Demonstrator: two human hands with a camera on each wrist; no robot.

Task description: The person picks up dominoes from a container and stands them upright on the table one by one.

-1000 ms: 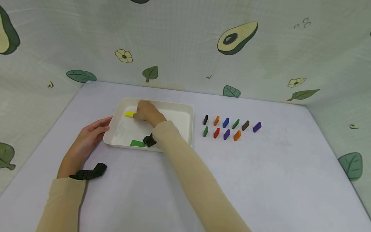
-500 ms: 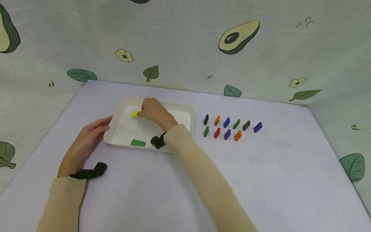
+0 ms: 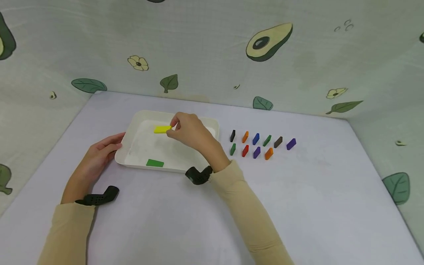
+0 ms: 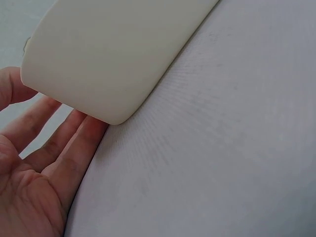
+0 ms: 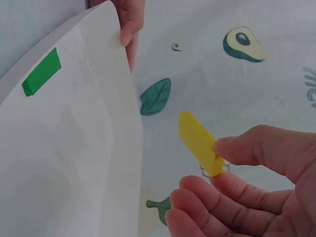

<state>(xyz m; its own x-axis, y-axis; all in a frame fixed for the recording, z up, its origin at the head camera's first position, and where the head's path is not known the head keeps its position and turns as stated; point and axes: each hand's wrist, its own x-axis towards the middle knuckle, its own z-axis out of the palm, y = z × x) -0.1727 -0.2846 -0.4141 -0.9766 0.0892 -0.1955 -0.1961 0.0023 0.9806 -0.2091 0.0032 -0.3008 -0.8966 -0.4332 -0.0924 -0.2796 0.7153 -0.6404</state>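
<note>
My right hand (image 3: 192, 130) pinches a yellow domino block (image 3: 162, 129) between thumb and fingertips, raised above the white tray (image 3: 132, 147). In the right wrist view the yellow domino (image 5: 197, 140) is gripped by one end, its other end pointing away from the fingers. A green domino (image 3: 155, 163) lies flat inside the tray by its front wall. At the tray's left end, my left hand (image 3: 99, 156) holds the edge. The left wrist view has its thumb (image 4: 12, 86) at the rim and the other fingers against the tray's underside.
Several upright dominoes stand right of the tray in two rows, among them a black one (image 3: 233, 135), a red one (image 3: 245, 151), a brown one (image 3: 278, 142) and a purple one (image 3: 291, 144). A printed cloth (image 3: 212, 48) hangs behind the white table (image 3: 314, 206).
My right hand has moved right and toward me, lifting the yellow domino from the tray's back left. The left hand keeps its place on the tray.
</note>
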